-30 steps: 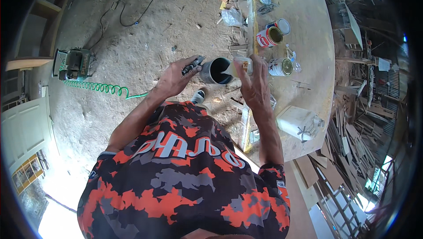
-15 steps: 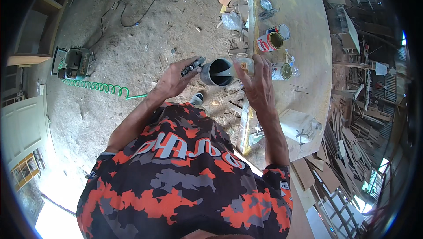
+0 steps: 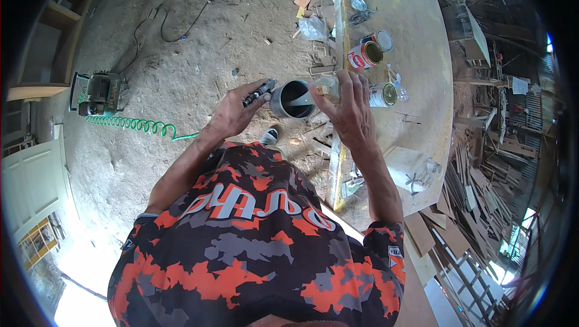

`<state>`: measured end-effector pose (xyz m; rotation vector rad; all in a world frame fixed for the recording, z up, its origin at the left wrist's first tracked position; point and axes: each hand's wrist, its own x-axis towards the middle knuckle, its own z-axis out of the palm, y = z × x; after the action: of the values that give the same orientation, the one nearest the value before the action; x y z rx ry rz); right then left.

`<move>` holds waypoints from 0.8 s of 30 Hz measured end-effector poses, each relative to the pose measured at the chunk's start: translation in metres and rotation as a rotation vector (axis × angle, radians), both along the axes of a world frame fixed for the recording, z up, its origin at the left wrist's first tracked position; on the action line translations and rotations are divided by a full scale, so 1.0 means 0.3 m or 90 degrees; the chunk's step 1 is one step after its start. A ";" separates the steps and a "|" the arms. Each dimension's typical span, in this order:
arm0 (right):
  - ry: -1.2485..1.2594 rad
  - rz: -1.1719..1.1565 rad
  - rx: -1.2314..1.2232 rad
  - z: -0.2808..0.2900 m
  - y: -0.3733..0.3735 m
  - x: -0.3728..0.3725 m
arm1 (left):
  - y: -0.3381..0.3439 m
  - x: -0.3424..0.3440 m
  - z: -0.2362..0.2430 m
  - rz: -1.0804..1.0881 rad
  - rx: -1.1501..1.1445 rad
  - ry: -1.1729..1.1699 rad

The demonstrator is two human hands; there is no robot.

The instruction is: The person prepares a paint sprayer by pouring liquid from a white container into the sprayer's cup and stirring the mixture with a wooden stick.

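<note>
My left hand (image 3: 238, 110) grips a metal spray gun (image 3: 256, 95) with a dark-lined metal cup (image 3: 283, 95) attached on its right side. My right hand (image 3: 350, 110) holds a translucent container (image 3: 327, 88) tipped toward the cup, and a pale liquid stream (image 3: 300, 101) runs into it. Just right of that hand, a white-labelled can (image 3: 379, 96) stands on the yellowed worktable (image 3: 422, 73). Behind it are a red-and-white can (image 3: 362, 57) and a lidded can (image 3: 381, 40).
A compressor (image 3: 96, 95) with a coiled green hose (image 3: 145, 123) stands at left, near a wooden cabinet (image 3: 51, 55) and white door (image 3: 33, 179). Scrap and plastic (image 3: 313, 28) lie by the table. A large jug (image 3: 405, 167) is on it; boards (image 3: 482, 188) are piled right.
The container in my right hand tilts over the cup, with more of the pale stream showing in it. My right arm has shifted slightly rightward; my left hand has moved slightly left.
</note>
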<state>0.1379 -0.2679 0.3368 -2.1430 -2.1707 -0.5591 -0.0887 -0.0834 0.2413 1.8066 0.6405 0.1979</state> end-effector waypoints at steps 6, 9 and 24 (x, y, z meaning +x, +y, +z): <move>-0.003 0.016 0.007 0.006 0.007 0.011 | 0.003 0.007 -0.020 -0.001 -0.007 -0.014; -0.026 0.020 0.007 0.008 0.007 0.016 | 0.004 0.013 -0.028 -0.006 0.001 -0.004; -0.067 0.007 -0.013 -0.007 0.021 0.028 | 0.018 0.025 -0.016 -0.001 -0.010 -0.018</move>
<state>0.1464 -0.2615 0.3349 -2.1579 -2.2492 -0.6669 -0.0812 -0.0781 0.2364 1.7867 0.6192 0.2166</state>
